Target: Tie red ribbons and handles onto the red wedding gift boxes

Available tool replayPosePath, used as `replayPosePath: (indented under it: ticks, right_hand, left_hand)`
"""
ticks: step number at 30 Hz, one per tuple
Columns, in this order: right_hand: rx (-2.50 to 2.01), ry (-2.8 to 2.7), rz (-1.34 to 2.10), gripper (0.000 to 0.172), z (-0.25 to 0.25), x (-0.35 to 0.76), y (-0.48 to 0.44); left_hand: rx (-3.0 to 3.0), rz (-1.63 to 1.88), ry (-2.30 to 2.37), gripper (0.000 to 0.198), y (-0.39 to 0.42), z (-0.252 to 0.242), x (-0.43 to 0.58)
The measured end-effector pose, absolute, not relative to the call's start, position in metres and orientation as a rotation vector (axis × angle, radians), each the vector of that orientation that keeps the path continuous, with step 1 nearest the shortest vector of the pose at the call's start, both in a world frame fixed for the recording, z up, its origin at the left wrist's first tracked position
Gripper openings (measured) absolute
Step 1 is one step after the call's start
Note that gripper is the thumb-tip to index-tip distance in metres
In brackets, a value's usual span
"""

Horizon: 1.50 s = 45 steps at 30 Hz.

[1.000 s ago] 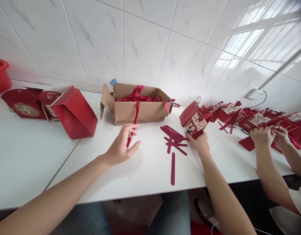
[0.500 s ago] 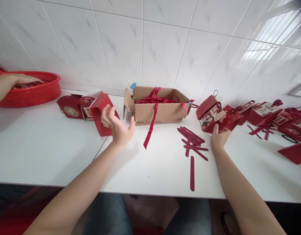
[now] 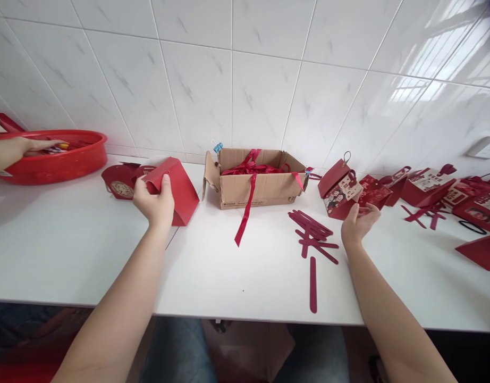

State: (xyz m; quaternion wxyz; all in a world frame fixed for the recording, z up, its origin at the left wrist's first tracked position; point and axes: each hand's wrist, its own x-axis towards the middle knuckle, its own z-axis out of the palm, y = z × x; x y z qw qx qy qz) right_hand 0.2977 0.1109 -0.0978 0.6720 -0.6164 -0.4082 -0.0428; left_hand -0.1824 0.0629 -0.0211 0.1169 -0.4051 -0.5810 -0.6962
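Note:
My left hand (image 3: 155,199) grips the upper edge of a plain red gift box (image 3: 185,194), thumb on the near side and fingers behind it. The box's base rests on the white table. Just left of it stands another red gift box (image 3: 119,183) with a round gold emblem. My right hand (image 3: 360,223) lies palm up with its fingers apart, close in front of a patterned red box (image 3: 373,191) and a box with a printed couple (image 3: 336,199); whether it touches them I cannot tell. Dark red strips (image 3: 311,226) lie to its left, with one single strip (image 3: 313,284) nearer the edge.
A cardboard box (image 3: 261,192) of red ribbon stands by the tiled wall, one ribbon (image 3: 245,218) hanging over its front. At far left another person's hand (image 3: 40,144) reaches into a red basin (image 3: 69,165). More red boxes (image 3: 428,186) line the right side.
My left hand has moved left from beside the plain red box and closed on its upper edge. The box has turned. My right hand has shifted only slightly.

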Motion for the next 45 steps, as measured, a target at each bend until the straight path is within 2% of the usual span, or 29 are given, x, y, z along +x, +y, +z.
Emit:
replayPosePath:
  ticks: [8, 10, 12, 14, 16, 20, 23, 25, 27, 29, 33, 36, 41, 43, 45]
  right_hand:
    - [-0.983, -1.369, -0.071, 0.033, -0.068, 0.213, 0.074]
    - [-0.834, -1.571, 0.081, 0.041, -0.065, 0.186, 0.058]
    - [-0.743, -1.731, 0.240, 0.059, -0.062, 0.167, 0.043]
    - [-0.645, -1.804, 0.272, 0.074, -0.061, 0.157, 0.034]
    - [-0.538, -1.833, 0.212, 0.079, -0.061, 0.155, 0.029]
    - [-0.332, -1.881, 0.204, 0.061, -0.064, 0.160, 0.029]
    - [-0.311, -1.854, 0.280, 0.064, -0.064, 0.162, 0.028]
    - [-0.362, -1.853, 0.207, 0.062, -0.062, 0.164, 0.026]
    - [-0.441, -1.881, 0.141, 0.051, -0.059, 0.165, 0.024]
    - [-0.498, -1.913, 0.162, 0.039, -0.054, 0.167, 0.023]
    - [-0.465, -1.904, 0.231, 0.018, -0.047, 0.167, 0.019]
    - [-0.459, -1.856, 0.242, 0.016, -0.043, 0.165, 0.016]
    - [-0.317, -1.908, 0.586, 0.019, -0.042, 0.158, 0.012]
    - [-0.321, -1.885, 0.640, 0.014, -0.044, 0.156, 0.012]
    - [-0.390, -1.828, 0.671, 0.008, -0.046, 0.155, 0.013]
  left_hand:
    - [-1.530, -2.108, -1.452, 0.024, 0.038, -0.011, -0.133]
    - [-1.726, -1.968, -1.324, 0.017, 0.028, -0.015, -0.112]
    - [-1.885, -1.802, -1.108, 0.010, 0.018, -0.021, -0.094]
    - [-1.986, -1.709, -0.919, 0.010, 0.008, -0.027, -0.078]
    - [-2.123, -1.689, -0.785, 0.010, -0.002, -0.034, -0.064]
    - [-2.409, -1.777, -0.791, 0.010, -0.011, -0.046, -0.044]
    - [-2.440, -2.023, -0.865, 0.036, -0.007, -0.050, -0.039]
    - [-2.422, -2.054, -0.808, 0.050, -0.004, -0.050, -0.040]
    - [-2.390, -1.947, -0.776, 0.044, -0.002, -0.049, -0.043]
    - [-2.381, -1.856, -0.772, 0.027, -0.001, -0.046, -0.046]
    - [-2.451, -1.880, -0.798, 0.004, -0.003, -0.042, -0.048]
    - [-2.477, -1.917, -0.834, 0.006, -0.004, -0.042, -0.046]
    - [-2.571, -1.905, -0.712, 0.007, -0.009, -0.046, -0.042]
    - [-2.632, -1.889, -0.686, 0.020, -0.004, -0.043, -0.045]
    - [-2.645, -1.891, -0.773, 0.042, 0.011, -0.032, -0.051]
